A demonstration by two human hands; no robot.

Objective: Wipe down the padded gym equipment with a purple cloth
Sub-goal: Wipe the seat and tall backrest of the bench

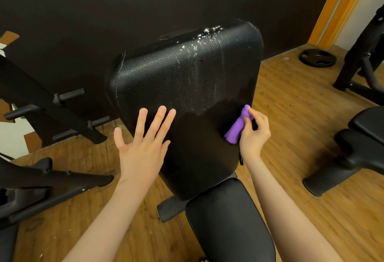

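A black padded backrest (182, 79) stands tilted in the middle of the view, with wet droplets and streaks over its upper half and a darker, dull lower half. Below it lies the black padded seat (226, 220). My right hand (252, 135) grips a bunched purple cloth (239, 125) and presses it against the backrest's right edge. My left hand (143, 143) is spread flat with fingers apart at the backrest's left side, holding nothing.
Black metal rack bars and frame legs (62, 114) stand at the left. Another black bench (353, 147) is at the right, and a weight plate (316, 57) lies on the wooden floor (291, 99) at the back right. A dark wall is behind.
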